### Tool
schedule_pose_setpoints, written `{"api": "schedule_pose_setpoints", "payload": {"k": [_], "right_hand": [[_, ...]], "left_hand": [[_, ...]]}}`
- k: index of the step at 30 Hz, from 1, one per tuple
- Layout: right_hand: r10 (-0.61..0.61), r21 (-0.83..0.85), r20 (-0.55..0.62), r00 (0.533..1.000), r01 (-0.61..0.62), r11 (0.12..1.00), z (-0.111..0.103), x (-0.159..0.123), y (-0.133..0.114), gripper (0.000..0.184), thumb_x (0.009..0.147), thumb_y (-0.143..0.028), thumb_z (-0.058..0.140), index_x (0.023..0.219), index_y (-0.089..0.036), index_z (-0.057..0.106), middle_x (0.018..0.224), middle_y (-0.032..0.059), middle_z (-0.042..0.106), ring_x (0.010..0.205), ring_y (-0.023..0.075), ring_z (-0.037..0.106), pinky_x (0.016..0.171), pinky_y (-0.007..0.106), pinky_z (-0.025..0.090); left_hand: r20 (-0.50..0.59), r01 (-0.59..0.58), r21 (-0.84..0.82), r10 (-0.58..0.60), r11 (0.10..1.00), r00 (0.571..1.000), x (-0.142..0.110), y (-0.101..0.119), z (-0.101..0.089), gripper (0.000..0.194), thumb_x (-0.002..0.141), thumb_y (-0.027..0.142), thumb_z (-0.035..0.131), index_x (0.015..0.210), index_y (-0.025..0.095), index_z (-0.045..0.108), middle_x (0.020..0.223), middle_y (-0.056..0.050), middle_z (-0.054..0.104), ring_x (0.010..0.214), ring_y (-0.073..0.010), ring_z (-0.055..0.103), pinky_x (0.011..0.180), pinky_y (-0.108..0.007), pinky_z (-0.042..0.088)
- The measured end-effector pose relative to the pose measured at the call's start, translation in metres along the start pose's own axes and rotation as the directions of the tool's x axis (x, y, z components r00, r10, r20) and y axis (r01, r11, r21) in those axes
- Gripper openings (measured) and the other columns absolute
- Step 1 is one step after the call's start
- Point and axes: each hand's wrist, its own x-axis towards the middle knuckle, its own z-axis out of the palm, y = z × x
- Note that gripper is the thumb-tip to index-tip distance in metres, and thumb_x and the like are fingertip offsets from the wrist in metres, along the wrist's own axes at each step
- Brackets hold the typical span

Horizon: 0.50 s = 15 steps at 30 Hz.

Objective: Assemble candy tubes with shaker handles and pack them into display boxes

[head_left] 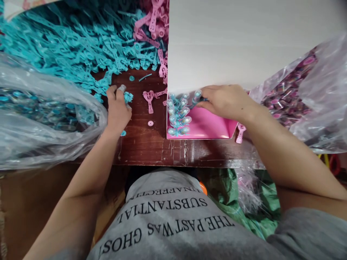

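My left hand (pixel 119 110) is closed around a small turquoise plastic piece (pixel 128 96) with a clear tip, just above the table; the fingers partly hide it. Over the pink-lined box (pixel 211 124), my right hand (pixel 225 100) pinches a turquoise toy with clear capsule ends (pixel 197 95), partly covered by the fingers. A row of similar capsule toys (pixel 177 117) stands along the box's left side. Between the hands lie a pink plastic handle piece (pixel 149 101) and a small pink gear (pixel 150 123).
Turquoise plastic parts (pixel 81 47) are heaped at the back left, beside pink parts (pixel 154 21). Clear bags hold turquoise-capped capsules (pixel 54 108) at left and pink-capped ones (pixel 287 90) at right. The box's white lid (pixel 244 43) stands raised behind. A pink piece (pixel 240 133) lies by the box.
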Motion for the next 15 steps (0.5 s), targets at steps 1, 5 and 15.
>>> {"api": "schedule_pose_setpoints", "payload": {"k": [1,5,15], "right_hand": [[0.021,-0.005,-0.005,1.0,-0.021,1.0,0.0,0.0,-0.002,0.028,0.101,-0.048,0.063,0.112,-0.024,0.072,0.115,0.0117,0.077,0.107,0.0352,0.072,0.084,0.047,0.053],[0.063,-0.055,-0.105,0.993,-0.069,0.996,-0.005,-0.009,-0.019,0.039,0.103,-0.049,0.063,0.129,-0.02,0.068,0.128,0.0162,0.073,0.113,0.0361,0.068,0.081,0.045,0.053],[0.081,-0.088,-0.283,0.956,-0.11,0.99,0.023,-0.021,-0.025,0.033,0.111,-0.038,0.049,0.114,-0.024,0.078,0.133,0.0107,0.073,0.121,0.0331,0.061,0.065,0.036,0.049]], "left_hand": [[-0.01,0.035,-0.033,-0.035,0.999,0.999,-0.001,0.0,-0.001,0.072,0.074,-0.004,0.069,0.142,0.014,0.057,0.148,-0.018,0.055,0.141,-0.0353,0.055,0.126,-0.053,0.044],[-0.052,0.195,-0.403,-0.235,0.894,0.97,-0.006,0.004,-0.006,0.06,0.069,-0.002,0.071,0.126,0.019,0.064,0.096,-0.003,0.069,0.093,-0.0223,0.069,0.096,-0.04,0.061],[0.181,0.272,-0.934,-0.347,0.234,0.92,-0.053,0.033,-0.031,0.046,0.064,0.004,0.076,0.107,0.021,0.075,0.103,-0.005,0.08,0.092,-0.0197,0.071,0.07,-0.029,0.063]]}}
